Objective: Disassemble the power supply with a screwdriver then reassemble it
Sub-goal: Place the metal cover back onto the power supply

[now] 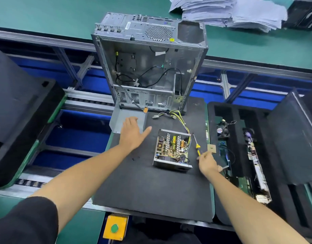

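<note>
PSU [172, 150]: lid off, board exposed, sitting on black foam mat [151, 191], right of centre; yellow/black wire bundle running up toward the case.
PSU cover [127, 120]: grey bent sheet, at mat's far-left edge, just in front of PC case [148, 64].
Left hand [132, 133]: fingers straight, spread, over the cover; holding nothing.
Right hand [208, 163]: fingers curled round the handle end of screwdriver [197, 147]; grip detail partly hidden.
Screwdriver: yellow handle, shaft pointing away, just right of PSU.
Right tray [239, 176]: black foam, holding fan and boards.
</note>
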A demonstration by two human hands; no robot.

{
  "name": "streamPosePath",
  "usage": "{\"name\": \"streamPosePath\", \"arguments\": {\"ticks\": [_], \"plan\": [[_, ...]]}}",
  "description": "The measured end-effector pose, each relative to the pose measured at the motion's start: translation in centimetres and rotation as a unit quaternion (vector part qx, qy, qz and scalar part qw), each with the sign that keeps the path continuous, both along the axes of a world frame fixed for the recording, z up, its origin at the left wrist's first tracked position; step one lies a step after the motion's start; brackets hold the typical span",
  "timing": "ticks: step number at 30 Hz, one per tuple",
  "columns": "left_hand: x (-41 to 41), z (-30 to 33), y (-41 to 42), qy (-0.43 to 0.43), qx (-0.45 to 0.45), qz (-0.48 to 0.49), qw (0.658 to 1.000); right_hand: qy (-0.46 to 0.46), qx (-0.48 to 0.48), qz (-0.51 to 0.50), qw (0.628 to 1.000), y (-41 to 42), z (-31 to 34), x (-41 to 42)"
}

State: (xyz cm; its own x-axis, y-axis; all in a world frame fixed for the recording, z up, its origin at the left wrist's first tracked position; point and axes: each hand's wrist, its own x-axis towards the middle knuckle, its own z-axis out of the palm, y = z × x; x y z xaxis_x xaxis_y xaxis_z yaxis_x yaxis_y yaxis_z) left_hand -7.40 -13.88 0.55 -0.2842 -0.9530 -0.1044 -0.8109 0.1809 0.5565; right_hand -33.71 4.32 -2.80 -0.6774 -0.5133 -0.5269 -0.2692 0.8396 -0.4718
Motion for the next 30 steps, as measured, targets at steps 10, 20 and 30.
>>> {"name": "streamPosePath", "arguments": {"ticks": [10, 20, 30], "plan": [[-2.8, 0.2, -1.0, 0.029, 0.038, 0.006, 0.999, 0.116, -0.119, 0.027, 0.986, -2.5, -0.6, 1.1], [-1.4, 5.1, -3.5, 0.16, 0.017, 0.09, 0.983, -0.062, -0.191, 0.051, 0.978, -4.2, -0.2, 0.5], [-1.9, 9.1, -2.2, 0.443, 0.243, 0.222, 0.834, -0.096, -0.332, 0.076, 0.935, -6.1, 4.4, 4.1]]}}
